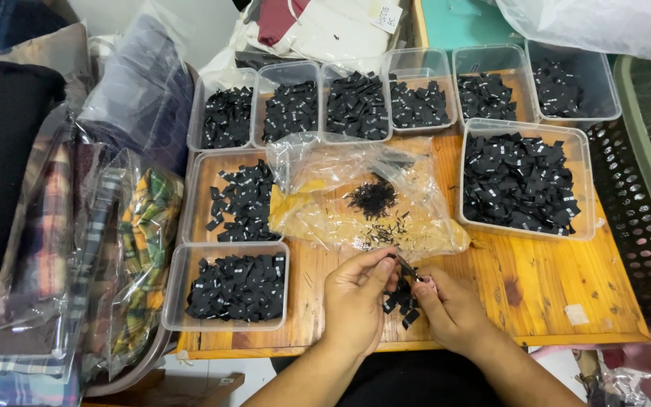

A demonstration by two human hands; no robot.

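Now, step by step:
Left hand (356,295): I pinch a small black fabric tag (395,261) between thumb and forefinger, just below the crinkled plastic bag (356,200) in the middle of the wooden table (536,279).
Right hand (446,305): fingers curled around a bunch of black tags (403,305), fingertips meeting the left hand's.
Doing it well: I'd keep the pinch light and pull one tag free at a time, so the bunch stays together.
Trays beside the bag: clear tubs (236,285) full of black tags.
Hard to make out: whatever thin thing lies between my fingertips; the tags' white marks are too small.
Cut off: my forearms, the bundles left of the bag.
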